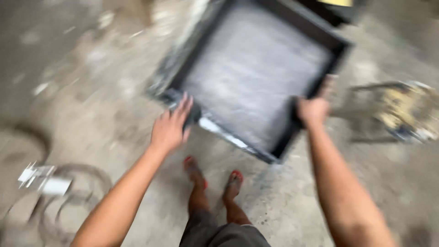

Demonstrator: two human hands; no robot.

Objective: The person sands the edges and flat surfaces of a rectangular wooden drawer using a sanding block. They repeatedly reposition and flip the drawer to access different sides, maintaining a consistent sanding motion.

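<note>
A large square black-framed panel with a grey mesh face (254, 68) hangs tilted above a concrete floor. My left hand (171, 128) grips its near left corner, fingers wrapped over the frame edge. My right hand (314, 110) grips the right side of the frame near the lower right corner. The picture is blurred by motion. My two feet in red sandals (215, 178) stand on the floor below the panel.
Grey concrete floor (91, 91) with pale stains all around. A small heap of metal and yellowish scraps (402, 112) lies at the right. White and silvery bits (43, 180) lie at the lower left beside ring marks on the floor.
</note>
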